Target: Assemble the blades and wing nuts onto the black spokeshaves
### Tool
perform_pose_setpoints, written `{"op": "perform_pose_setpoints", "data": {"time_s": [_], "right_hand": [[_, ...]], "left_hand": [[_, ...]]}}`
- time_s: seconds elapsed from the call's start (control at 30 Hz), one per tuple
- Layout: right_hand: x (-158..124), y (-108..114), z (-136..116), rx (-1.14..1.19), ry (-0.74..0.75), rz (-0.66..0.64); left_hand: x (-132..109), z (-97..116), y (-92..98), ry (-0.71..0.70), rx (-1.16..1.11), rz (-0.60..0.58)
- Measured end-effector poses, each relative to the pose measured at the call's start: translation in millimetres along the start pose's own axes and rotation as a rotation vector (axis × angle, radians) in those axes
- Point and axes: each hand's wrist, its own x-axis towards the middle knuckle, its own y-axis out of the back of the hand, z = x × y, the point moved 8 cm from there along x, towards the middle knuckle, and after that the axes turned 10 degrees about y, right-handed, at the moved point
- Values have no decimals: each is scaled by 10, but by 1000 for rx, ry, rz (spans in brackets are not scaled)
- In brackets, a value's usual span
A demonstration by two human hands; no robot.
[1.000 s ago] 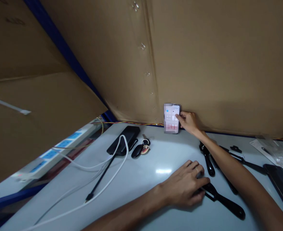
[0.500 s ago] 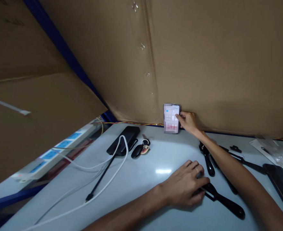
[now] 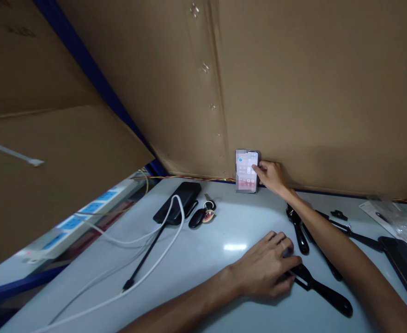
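My left hand (image 3: 270, 266) rests low over the table, its fingers curled round the head of a black-handled tool (image 3: 328, 293). The tool's slotted neck and long handle, with a hole at the end, stick out to the right; its head is hidden by my fingers. A lit smartphone (image 3: 247, 178) leans upright against the cardboard wall at the back. At its right edge is my right hand (image 3: 270, 175), thumb on the screen and the other fingers bent at the edge, partly hidden. Icons show on the screen, and part of it is blurred out.
A black power bank (image 3: 179, 202) with a white cable (image 3: 160, 270) lies left, beside keys (image 3: 208, 208). More black-handled tools (image 3: 299, 233) lie under my right forearm. Further right are a dark phone-like slab (image 3: 402, 263) and clear plastic packaging (image 3: 397, 217). A power strip (image 3: 82, 217) runs along the left.
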Motion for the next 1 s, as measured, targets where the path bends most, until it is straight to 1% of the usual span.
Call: {"op": "perform_pose_setpoints", "data": {"time_s": [0.37,1.0], "right_hand": [[-3,3,-5,-10,-3,-11],[0,-3,3,-5,-13,-17]], "left_hand": [[1,-1,2,7,3,-14],[-3,-1,-9,-3,7,6]]}}
